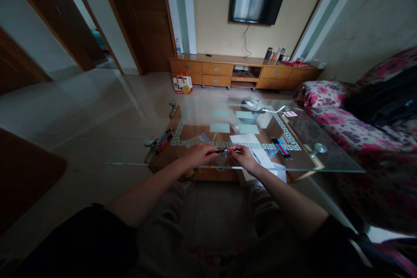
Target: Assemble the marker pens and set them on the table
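Pen level between both hands' fingertip grips.

A thin dark pen is lying level, crosswise to the view, just above the near edge of the glass desk. The left hand is pinching one end and the right hand the other, fingers closed on it.

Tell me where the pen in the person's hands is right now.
In the head view, the pen lies level between the left hand and right hand, over the near edge of the glass table, just in front of the white paper.
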Tool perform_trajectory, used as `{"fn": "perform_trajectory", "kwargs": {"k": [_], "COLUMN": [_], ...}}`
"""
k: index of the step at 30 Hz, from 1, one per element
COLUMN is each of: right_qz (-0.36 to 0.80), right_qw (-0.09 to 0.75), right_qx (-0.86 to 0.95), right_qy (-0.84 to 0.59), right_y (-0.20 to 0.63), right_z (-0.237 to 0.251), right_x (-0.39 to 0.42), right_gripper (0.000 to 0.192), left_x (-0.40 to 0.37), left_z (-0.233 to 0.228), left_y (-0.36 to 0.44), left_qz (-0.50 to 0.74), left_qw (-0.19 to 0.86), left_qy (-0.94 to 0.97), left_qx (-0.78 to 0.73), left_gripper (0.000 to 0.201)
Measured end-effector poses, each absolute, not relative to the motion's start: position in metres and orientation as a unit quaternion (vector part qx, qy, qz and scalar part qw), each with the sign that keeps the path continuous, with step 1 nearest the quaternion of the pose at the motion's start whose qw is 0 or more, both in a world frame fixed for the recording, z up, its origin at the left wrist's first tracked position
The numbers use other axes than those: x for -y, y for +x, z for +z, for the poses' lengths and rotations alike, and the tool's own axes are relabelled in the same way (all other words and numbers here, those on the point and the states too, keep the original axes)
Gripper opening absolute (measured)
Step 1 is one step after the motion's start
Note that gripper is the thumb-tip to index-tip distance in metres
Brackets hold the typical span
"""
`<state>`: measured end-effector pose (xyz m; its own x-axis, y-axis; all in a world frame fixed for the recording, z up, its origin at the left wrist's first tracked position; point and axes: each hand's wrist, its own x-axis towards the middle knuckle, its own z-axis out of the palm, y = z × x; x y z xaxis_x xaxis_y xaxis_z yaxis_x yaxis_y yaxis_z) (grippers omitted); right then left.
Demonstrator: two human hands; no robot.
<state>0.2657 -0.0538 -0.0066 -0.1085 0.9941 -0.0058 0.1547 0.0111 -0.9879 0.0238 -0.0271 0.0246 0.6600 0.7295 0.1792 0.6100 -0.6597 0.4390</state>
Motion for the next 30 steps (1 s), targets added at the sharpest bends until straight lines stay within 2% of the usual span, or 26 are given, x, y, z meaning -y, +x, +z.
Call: {"fn": "perform_trajectory", "kwargs": {"k": [7, 11, 15, 18, 22, 30], "right_qz": [0.46, 0.359, 0.152, 0.079, 0.049, 0.056], "right_qw": [0.427, 0.417, 0.303, 0.209, 0.143, 0.098], "right_qx": [0.562, 0.602, 0.684, 0.705, 0.701, 0.693], "right_qy": [-0.539, -0.579, -0.646, -0.673, -0.698, -0.712], "right_y": [0.275, 0.303, 0.341, 0.361, 0.368, 0.366], "right_z": [-0.007, -0.005, -0.003, -0.005, -0.008, -0.009], "right_x": [0.048, 0.039, 0.034, 0.034, 0.035, 0.034], "right_gripper": [0.042, 0.038, 0.024, 0.019, 0.021, 0.021], "left_x": [0.028, 0.029, 0.028, 0.027, 0.025, 0.025], "left_z": [0.026, 0.026, 0.024, 0.022, 0.019, 0.017], "left_y": [0.024, 0.022, 0.02, 0.019, 0.018, 0.017], "left_qz": [0.167, 0.172, 0.173, 0.171, 0.169, 0.171], "left_qw": [0.171, 0.166, 0.168, 0.168, 0.171, 0.172], "left_qy": [0.887, 0.881, 0.879, 0.881, 0.883, 0.884], "left_qx": [-0.396, -0.409, -0.411, -0.409, -0.404, -0.4], "left_gripper": [0.026, 0.025, 0.025, 0.025, 0.026, 0.024]}}
